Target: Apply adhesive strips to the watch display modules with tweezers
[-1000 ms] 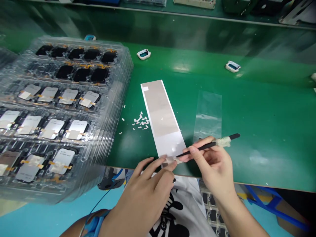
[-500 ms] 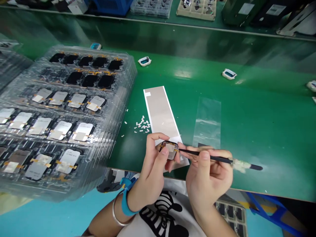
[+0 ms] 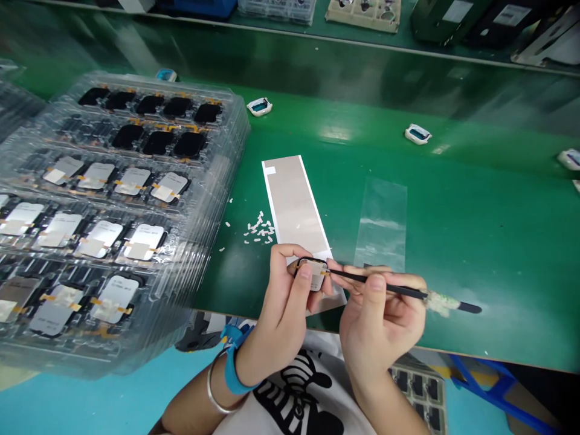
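My left hand is closed around a small watch-sized display module, silver-backed with a black rim, its thumb resting on the back. In my right hand black tweezers are gripped like a pen, wrapped in pale tape near the rear end. Their tip meets the module's right edge, by a small orange strip; I cannot tell whether it pinches anything. Just beyond my left fingers lies a long beige sheet with white edges, partly hidden by the hands. Tiny white pieces are scattered left of it.
Stacked clear plastic trays with several display modules rise on the left. A clear bag lies right of the sheet. White-rimmed blue pieces sit along the back of the green table. Boxes and trays fill the shelf above.
The view has shifted slightly, so the trays appear further left. Both hands keep nearly the same pose, with the tweezers tip still at the module's right edge.
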### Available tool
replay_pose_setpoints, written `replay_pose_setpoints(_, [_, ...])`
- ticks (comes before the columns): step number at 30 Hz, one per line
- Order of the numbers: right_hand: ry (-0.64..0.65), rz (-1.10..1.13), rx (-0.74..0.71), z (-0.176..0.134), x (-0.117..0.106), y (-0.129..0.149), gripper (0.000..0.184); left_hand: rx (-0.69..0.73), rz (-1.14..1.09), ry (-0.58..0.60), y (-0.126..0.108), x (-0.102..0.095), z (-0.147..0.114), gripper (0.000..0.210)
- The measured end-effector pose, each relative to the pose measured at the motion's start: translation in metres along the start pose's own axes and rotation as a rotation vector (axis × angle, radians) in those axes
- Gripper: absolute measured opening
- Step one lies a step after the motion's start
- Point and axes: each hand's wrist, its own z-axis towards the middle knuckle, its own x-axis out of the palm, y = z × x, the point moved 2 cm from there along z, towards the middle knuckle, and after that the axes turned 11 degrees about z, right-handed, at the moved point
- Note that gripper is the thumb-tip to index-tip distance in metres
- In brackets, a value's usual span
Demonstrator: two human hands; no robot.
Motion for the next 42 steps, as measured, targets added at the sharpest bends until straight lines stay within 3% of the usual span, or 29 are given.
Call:
replay_pose_setpoints(6, [0.001, -0.038, -0.020, 0.003, -0.004, 0.007, 0.007, 0.051, 0.094, -0.059, 0.003, -0.002, 0.004, 0.011])
replay_pose_setpoints(10, [-0.061, -0.184, -0.146, 0.021, -0.029, 0.025, 0.009, 0.017, 0.227, -0.040, 0.003, -0.002, 0.005, 0.018])
replay_pose_setpoints(13, [-0.038, -0.299, -0.140, 0.037, -0.059, 0.039, 0.017, 0.017, 0.390, 0.097, 0.002, 0.004, 0.005, 0.013])
replay_pose_setpoints(16, [0.067, -0.407, -0.016, 0.047, -0.087, 0.045, 0.022, 0.097, 0.643, 0.273, 0.000, 0.015, 0.007, 0.006])
replay_pose_setpoints(19, [0.106, -0.444, 0.063, 0.052, -0.100, 0.044, 0.019, 0.202, 0.891, 0.413, -0.001, 0.027, 0.011, 0.009])
replay_pose_setpoints(27, [0.096, -0.427, 0.110, 0.063, -0.095, 0.030, 0.018, 0.327, 1.115, 0.484, 0.001, 0.039, 0.017, 0.014])
replay_pose_setpoints(37, [0.066, -0.442, 0.127, 0.062, -0.094, 0.030, 0.021, 0.314, 1.088, 0.454, 0.002, 0.039, 0.019, 0.013])
replay_pose_setpoints(42, [0.048, -0.429, 0.110, 0.062, -0.097, 0.031, 0.023, 0.271, 0.980, 0.370, 0.003, 0.037, 0.019, 0.011])
